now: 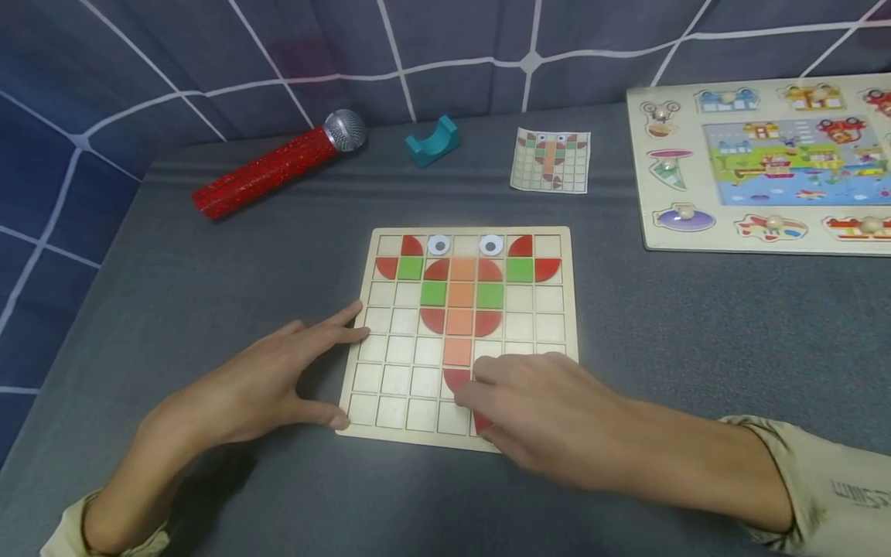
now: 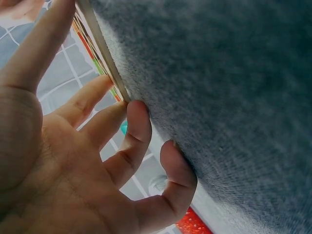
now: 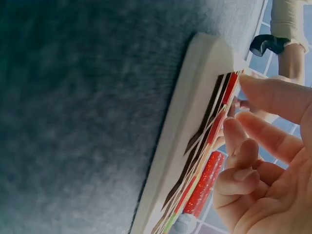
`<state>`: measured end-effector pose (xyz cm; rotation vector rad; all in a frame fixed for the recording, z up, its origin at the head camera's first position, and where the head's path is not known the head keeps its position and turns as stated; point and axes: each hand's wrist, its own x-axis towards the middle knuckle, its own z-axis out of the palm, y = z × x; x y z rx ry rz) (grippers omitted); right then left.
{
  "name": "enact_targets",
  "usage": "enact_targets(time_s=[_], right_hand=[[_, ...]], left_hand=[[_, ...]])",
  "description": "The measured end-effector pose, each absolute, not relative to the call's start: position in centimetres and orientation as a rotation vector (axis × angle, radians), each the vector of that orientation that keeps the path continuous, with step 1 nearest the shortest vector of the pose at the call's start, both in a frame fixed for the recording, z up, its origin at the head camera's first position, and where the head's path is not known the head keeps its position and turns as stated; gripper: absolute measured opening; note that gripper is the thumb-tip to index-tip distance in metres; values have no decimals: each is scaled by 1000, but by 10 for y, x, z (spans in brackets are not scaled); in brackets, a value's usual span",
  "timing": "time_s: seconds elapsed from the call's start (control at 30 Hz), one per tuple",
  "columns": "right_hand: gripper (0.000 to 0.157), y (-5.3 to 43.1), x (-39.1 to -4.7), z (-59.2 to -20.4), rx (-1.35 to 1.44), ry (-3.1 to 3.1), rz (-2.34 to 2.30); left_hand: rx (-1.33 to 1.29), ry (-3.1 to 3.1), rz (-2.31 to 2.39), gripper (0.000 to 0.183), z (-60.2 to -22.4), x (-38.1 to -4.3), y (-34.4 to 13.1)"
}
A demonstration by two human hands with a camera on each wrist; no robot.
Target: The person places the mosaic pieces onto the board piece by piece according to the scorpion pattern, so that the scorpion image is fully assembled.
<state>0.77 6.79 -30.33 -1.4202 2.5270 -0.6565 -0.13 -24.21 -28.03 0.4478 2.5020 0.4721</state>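
A square wooden grid board (image 1: 395,377) lies flat, bearing red quarter-circle, green square and peach square pieces, with two googly eyes at its top. Along the board's left edge rests my left hand (image 1: 261,383), fingertips on the rim and thumb near the lower corner. My right hand (image 1: 557,410) is over the lower right of the board, thumb and forefinger bent around a red quarter-circle piece (image 1: 480,422), which they partly cover. Another red piece (image 1: 455,379) sits just up and left of it. In the right wrist view the thumb (image 3: 273,92) reaches the board's surface.
Behind the board lie a red glittery microphone (image 1: 271,172), a teal curved block (image 1: 435,142) and a small pattern card (image 1: 551,161). A wooden vehicle peg puzzle (image 1: 675,241) occupies the back right. A blue checked cloth (image 1: 466,39) hangs along the back.
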Motion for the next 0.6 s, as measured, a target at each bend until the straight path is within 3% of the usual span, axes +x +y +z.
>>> enact_targets(time_s=[0.6], right_hand=[[24,69,5,-304,-1348,2520,-689]], left_hand=[[444,2495,477,95,-280,-2,-242]])
